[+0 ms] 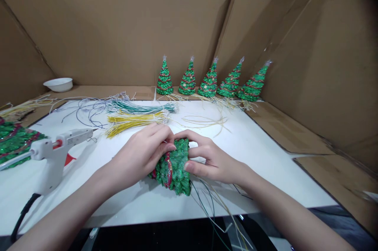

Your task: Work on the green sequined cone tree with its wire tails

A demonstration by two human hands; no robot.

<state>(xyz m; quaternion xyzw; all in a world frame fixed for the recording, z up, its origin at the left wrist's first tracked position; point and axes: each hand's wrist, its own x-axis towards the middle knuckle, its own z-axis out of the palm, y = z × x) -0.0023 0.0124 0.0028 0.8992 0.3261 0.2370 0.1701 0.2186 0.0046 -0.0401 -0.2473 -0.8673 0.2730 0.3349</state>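
A small green glittery Christmas tree (178, 170) with a red garland lies on its side near the table's front edge. My right hand (206, 156) grips it around the open base end, thumb on the near side. The thumb and fingers of my left hand (150, 144) are pinched together at its upper side, and whatever is between them is too small to make out. Thin green and pale wires (211, 199) trail out from the base end under my right hand and hang over the table edge.
A white glue gun (53, 164) stands at left before more green trees (17, 140). Bundles of green wires (141, 106) and yellow wires (132, 121) lie mid-table. Several finished-looking trees (208, 81) line the back beside cardboard walls (112, 26). A white bowl (59, 84) sits back left.
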